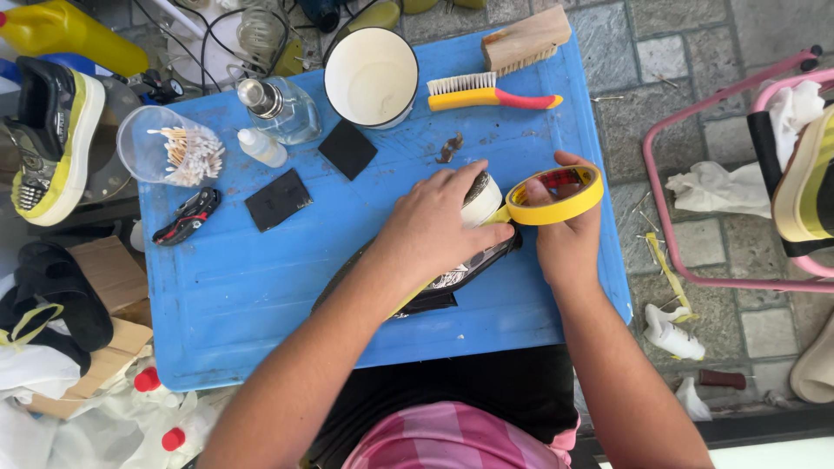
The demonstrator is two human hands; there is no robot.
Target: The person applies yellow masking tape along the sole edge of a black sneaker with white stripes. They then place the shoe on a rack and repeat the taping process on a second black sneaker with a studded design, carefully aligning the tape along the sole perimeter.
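Yellow tape roll, strip stuck to shoe's white toe, both hands gripping.

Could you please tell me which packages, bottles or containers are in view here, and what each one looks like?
Glass bottle: back of blue tabletop, clear, metal cap.
Small dropper bottle: beside it, white, lying down.
Plastic cup: left rear, clear, on its side, holding cotton swabs.
Yellow jug: top left, off the tabletop.

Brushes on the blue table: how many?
2. A wooden brush lies at the far edge; a yellow-and-red-handled brush lies just nearer, beside the white cup. Others may be hidden.
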